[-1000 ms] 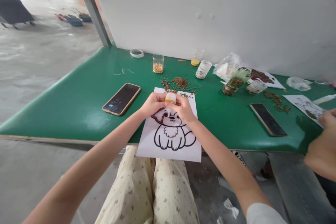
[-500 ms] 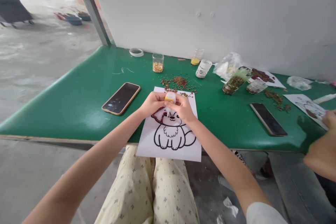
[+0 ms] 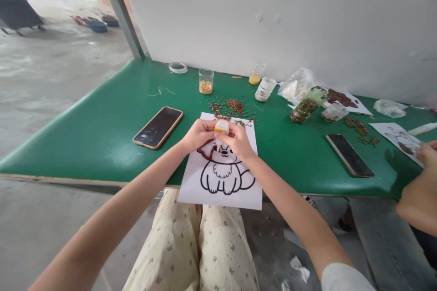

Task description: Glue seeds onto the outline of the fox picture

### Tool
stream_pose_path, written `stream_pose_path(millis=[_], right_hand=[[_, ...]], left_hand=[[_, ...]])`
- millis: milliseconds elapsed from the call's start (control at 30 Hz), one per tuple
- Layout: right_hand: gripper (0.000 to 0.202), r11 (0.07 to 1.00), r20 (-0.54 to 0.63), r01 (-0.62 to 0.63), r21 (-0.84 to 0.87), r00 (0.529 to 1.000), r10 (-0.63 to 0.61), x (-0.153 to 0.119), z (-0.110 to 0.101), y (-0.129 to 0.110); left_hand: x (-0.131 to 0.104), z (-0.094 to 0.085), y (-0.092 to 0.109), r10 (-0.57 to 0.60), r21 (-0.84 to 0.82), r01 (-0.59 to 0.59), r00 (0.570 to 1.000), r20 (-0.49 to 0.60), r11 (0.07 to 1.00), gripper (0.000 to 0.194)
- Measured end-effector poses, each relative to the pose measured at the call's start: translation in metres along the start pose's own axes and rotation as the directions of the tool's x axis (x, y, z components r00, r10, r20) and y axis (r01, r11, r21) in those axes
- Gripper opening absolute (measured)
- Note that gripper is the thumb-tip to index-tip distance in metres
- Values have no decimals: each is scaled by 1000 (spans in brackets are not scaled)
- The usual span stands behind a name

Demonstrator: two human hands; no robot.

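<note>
Above the paper, my left hand [image 3: 200, 135] and my right hand [image 3: 238, 138] meet, fingers closed round a small white container with a yellow band [image 3: 221, 126]. Its rounded white end faces up; the fingers cover the rest. Under my hands lies a white sheet with a black outline drawing of a seated animal [image 3: 221, 179], overhanging the table's front edge. Dark red pieces [image 3: 206, 150] fill part of the drawing's head on the left. Just past the sheet's top edge is a pile of brown seeds [image 3: 235, 106], with loose grains around it.
A phone [image 3: 159, 127] lies to the left, another phone [image 3: 350, 154] to the right. Behind stand a clear jar of yellow kernels [image 3: 205, 82] and a clear cup [image 3: 265, 89]. A tilted jar of dark seeds [image 3: 307, 105] is farther right. Another person's hand [image 3: 428, 152] touches a second drawing [image 3: 398, 138].
The view has shifted very slightly. My hands keep the same hold on the white and yellow container above the sheet.
</note>
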State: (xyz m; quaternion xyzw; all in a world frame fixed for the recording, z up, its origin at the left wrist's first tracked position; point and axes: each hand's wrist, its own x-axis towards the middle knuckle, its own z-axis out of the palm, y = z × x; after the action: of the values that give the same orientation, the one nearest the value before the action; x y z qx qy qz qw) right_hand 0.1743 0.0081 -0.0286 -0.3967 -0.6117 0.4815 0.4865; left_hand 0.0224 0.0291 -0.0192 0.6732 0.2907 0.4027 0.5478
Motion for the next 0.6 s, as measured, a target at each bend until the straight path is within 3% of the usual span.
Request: stream_pose_path(millis=[600], right_hand=[[28, 1000, 8, -6, 20, 1000, 5, 0, 0, 3]], left_hand=[[0, 2, 0, -28, -21, 28, 1000, -8, 999, 19]])
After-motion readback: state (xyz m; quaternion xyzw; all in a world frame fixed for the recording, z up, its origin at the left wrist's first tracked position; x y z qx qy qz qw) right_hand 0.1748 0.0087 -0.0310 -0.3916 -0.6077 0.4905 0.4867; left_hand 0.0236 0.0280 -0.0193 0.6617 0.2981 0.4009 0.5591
